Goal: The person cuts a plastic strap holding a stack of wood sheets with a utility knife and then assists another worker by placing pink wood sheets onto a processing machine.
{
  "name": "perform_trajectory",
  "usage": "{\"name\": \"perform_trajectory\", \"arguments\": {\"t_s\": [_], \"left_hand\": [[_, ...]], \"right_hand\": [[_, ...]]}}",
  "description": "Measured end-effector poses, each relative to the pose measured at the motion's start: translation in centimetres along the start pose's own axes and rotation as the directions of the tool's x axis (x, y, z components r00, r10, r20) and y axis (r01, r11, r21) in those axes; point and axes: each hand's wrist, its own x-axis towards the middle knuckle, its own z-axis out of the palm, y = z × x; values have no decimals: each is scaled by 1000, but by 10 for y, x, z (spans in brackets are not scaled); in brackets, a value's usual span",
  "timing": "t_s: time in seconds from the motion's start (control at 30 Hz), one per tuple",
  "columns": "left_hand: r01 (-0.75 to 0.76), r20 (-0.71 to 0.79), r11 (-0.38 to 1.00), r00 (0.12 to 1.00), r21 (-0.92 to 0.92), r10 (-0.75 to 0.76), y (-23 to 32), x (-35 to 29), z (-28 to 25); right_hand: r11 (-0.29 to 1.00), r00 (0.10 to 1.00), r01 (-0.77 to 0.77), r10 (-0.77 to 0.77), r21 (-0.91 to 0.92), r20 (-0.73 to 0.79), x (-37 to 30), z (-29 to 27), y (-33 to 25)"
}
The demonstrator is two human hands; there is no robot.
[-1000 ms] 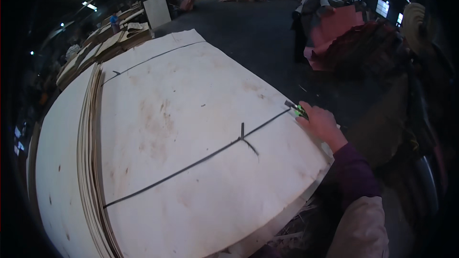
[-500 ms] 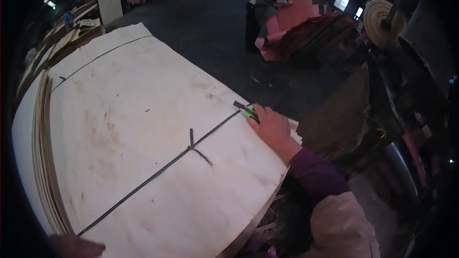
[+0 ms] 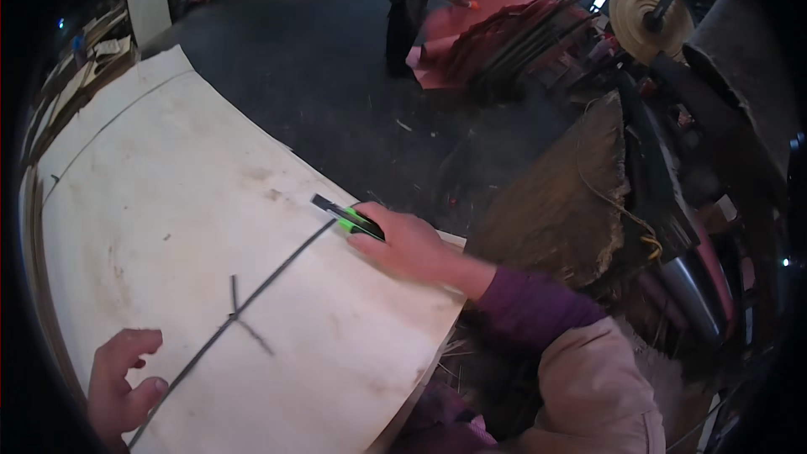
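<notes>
A green and black utility knife (image 3: pixel 361 224) is gripped in my right hand (image 3: pixel 412 244), its blade end pointing left and away from me. The hand lies over the right edge of a stack of pale, stained wood veneer sheets (image 3: pixel 319 353). A dark strap (image 3: pixel 195 356) with a knot and loose ends crosses the stack and reaches the knife; whether it is cut there cannot be made out. My left hand (image 3: pixel 122 391) is at the lower left beside the strap, fingers apart and curved, with nothing in it.
Another strap (image 3: pixel 118 115) crosses the stack's far end. Brown bark-like sheets (image 3: pixel 559 202) and a metal cylinder (image 3: pixel 693 298) stand at the right. A co-worker (image 3: pixel 420 0) bends near a pile of red sheets (image 3: pixel 496 38). A large roll (image 3: pixel 647 21) is at the upper right.
The view has shifted, so the stack sits further left. My left hand has come up from the lower edge, fingers spread. My right hand still holds the knife at the stack's edge.
</notes>
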Motion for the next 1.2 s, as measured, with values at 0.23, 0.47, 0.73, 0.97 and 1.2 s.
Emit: {"name": "perform_trajectory", "arguments": {"t_s": [0.23,0.47,0.73,0.97,1.2], "left_hand": [[31,-170,996,985,86,-16,62,112,119],[239,-277,940,946,245,-169,118,161,154],[168,-210,950,971,264,-114,90,205,167],[146,-152,940,983,308,-103,84,220,165],[176,-401,940,915,293,-47,72,218,185]], "right_hand": [[984,985,169,-171,63,21,109,-115,79],[981,939,169,-190,97,286,118,-120,140],[970,911,242,-228,1,343,97,-85,147],[957,889,275,-216,-92,405,115,-55,144],[941,801,340,-284,-9,528,134,-52,154]]}}
